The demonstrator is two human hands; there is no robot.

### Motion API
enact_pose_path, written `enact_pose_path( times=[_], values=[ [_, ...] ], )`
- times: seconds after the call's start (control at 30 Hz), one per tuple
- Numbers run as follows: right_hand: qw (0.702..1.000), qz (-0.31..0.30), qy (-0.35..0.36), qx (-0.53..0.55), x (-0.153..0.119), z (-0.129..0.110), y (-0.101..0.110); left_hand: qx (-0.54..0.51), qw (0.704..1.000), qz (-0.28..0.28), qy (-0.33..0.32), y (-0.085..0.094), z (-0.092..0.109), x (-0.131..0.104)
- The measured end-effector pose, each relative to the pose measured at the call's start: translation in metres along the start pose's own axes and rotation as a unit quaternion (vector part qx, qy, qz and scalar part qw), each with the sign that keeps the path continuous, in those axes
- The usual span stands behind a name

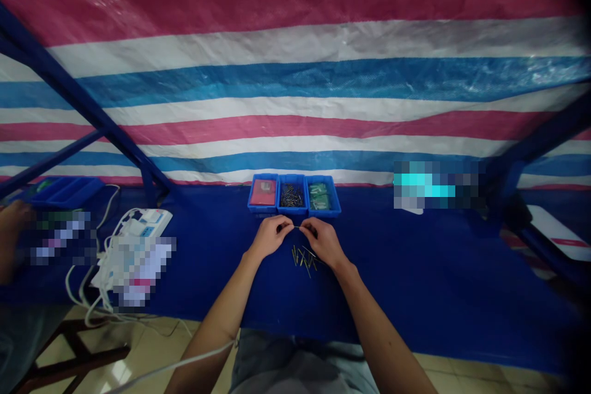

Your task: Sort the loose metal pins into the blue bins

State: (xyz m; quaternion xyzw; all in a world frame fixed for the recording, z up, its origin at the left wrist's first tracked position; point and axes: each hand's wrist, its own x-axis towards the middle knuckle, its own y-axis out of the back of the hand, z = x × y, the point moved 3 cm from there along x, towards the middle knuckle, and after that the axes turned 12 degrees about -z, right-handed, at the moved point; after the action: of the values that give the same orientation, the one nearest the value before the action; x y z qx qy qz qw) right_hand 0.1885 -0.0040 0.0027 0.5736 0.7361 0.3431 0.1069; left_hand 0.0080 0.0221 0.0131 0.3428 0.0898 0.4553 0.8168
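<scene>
My left hand (271, 235) and my right hand (322, 239) meet over the table just in front of three blue bins. Between their fingertips they pinch the two ends of a small thin screw-like piece (297, 227), too small to make out fully. Below them, several long thin screws (303, 258), brassy and dark, lie loose on the blue tabletop (397, 283). The middle bin (292, 210) holds many similar screws. Red packets (264, 192) fill the left bin, and the right bin (325, 212) contains small green-and-white packets or parts.
White cables and a power strip (157, 220) lie to the left, with blurred papers beside them. Another person's hand (13, 221) is at the far left near a blue tray (69, 191). A striped sheet (295, 86) hangs behind the table between blue frame bars (92, 111).
</scene>
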Motion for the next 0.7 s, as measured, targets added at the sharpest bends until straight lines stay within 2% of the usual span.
enact_pose_path(
  times=[0.7],
  values=[
    [1.0,-0.016,0.008,-0.003,0.0004,0.0013,-0.003,0.028,0.999,-0.021,0.001,-0.0015,0.0015,-0.0006]
  ],
)
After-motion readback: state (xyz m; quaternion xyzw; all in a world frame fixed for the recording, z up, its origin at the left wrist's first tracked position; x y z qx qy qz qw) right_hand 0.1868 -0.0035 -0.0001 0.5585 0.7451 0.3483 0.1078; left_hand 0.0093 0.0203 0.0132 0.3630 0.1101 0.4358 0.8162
